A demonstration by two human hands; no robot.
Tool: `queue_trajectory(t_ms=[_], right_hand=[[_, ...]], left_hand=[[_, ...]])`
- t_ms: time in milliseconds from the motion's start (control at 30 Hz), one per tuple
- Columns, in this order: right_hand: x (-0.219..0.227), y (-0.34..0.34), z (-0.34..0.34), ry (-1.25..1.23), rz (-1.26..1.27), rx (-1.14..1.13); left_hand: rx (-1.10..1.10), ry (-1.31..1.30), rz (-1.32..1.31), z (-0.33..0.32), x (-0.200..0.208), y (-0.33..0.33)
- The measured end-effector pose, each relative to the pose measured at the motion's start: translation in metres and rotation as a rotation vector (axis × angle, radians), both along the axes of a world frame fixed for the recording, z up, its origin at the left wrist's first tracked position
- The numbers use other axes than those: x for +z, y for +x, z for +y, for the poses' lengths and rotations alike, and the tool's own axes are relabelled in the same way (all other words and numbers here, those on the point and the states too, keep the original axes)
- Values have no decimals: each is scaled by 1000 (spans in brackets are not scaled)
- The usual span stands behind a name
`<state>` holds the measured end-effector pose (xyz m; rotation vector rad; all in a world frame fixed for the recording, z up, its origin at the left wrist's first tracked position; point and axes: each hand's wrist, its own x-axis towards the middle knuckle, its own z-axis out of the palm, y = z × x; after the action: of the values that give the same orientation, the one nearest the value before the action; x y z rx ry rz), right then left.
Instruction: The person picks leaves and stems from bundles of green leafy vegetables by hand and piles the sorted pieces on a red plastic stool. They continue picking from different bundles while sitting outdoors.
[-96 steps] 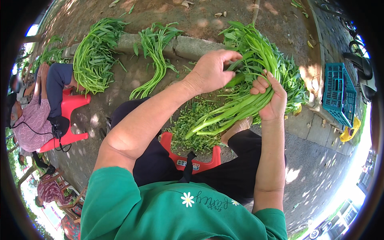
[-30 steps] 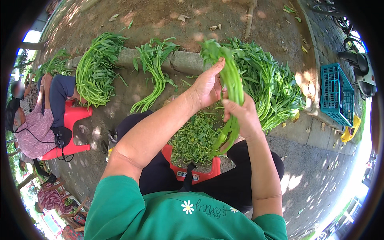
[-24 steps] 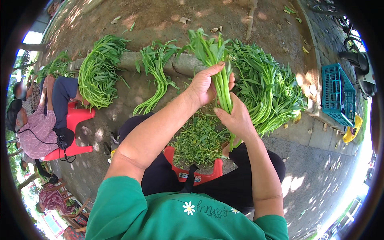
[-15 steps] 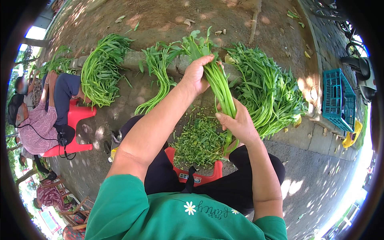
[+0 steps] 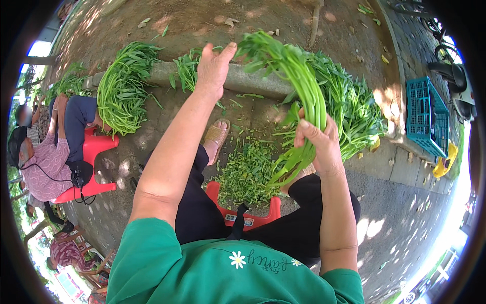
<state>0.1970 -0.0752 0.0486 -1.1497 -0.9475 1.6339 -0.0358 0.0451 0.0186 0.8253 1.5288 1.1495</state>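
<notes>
My right hand (image 5: pixel 324 144) is closed around the lower stems of a bunch of long-stemmed leafy greens that looks like water spinach (image 5: pixel 310 83). The bunch stands up from the fist and its leafy tops bend over to the left. My left hand (image 5: pixel 213 71) is raised to the left of the bunch, apart from it, fingers stretched out and holding nothing. Behind that hand, a small bundle of greens (image 5: pixel 187 68) lies at the stone curb, partly hidden. A large pile of the same greens (image 5: pixel 357 109) rests on the right, behind the held bunch.
Chopped leaf and stem trimmings (image 5: pixel 245 172) cover the ground between my feet, before the red stool (image 5: pixel 263 221). Another heap of greens (image 5: pixel 126 88) leans on the curb (image 5: pixel 238 78) at left, near a seated person (image 5: pixel 48 169). A teal crate (image 5: pixel 428 119) stands far right.
My left hand has let go of the bunch and moved left, opening. The right hand has lifted the bunch up and rightward, and its tops now flop over to the left.
</notes>
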Motion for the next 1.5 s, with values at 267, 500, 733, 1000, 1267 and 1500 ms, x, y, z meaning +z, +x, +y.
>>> queue_trajectory(t_ms=[267, 500, 733, 1000, 1267, 1500], right_hand=[[-15, 19, 17, -137, 341, -358], [-21, 36, 24, -169, 560, -546], [-14, 29, 21, -215, 565, -543], [-24, 18, 20, -222, 550, -554], [-23, 18, 20, -212, 608, -543], [-24, 22, 20, -221, 647, -557]], left_hand=[[-965, -4, -276, -58, 10, 51], [-1050, 291, 48, -83, 8, 70], [-913, 505, 285, -97, 8, 84], [-859, 294, 82, -98, 7, 94], [-694, 373, 159, -92, 13, 87], [-794, 504, 296, -99, 12, 92]])
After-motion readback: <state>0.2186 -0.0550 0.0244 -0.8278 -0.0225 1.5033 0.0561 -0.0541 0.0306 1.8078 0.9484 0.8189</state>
